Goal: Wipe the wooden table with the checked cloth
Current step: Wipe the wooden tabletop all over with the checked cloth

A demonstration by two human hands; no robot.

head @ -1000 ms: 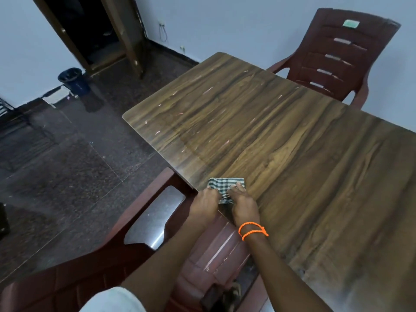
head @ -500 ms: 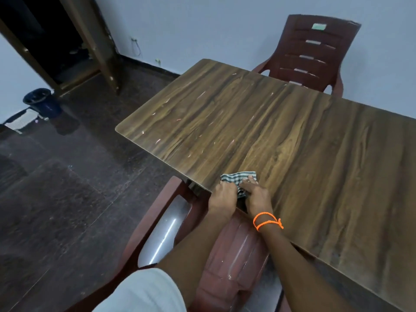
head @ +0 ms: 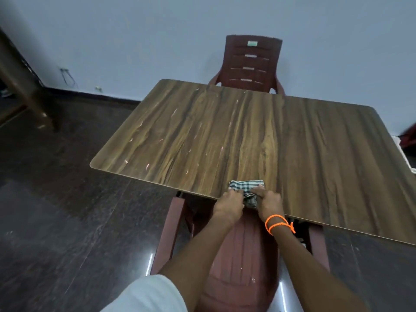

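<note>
The left hand is curled at the near edge of the wooden table, its fingers gripping the left end of the checked cloth, and just to its right the right hand, with an orange cord round its wrist, pinches the cloth's other end. The cloth lies bunched and partly folded on the table, right at that near edge, with one tail drooping over it between the two hands. Judged from this, the wiping has hardly begun: the cloth sits in one small spot and nearly the whole tabletop lies beyond it, pale streaks and marks showing across the left and middle of the table. Left of the cloth the near edge runs to a rounded corner over dark floor; ahead the bare top reaches the far edge, where a red chair stands against the wall; right of the cloth the surface stretches well away toward the far right corner. Another red chair stands under the table's near edge, below the arms.
</note>
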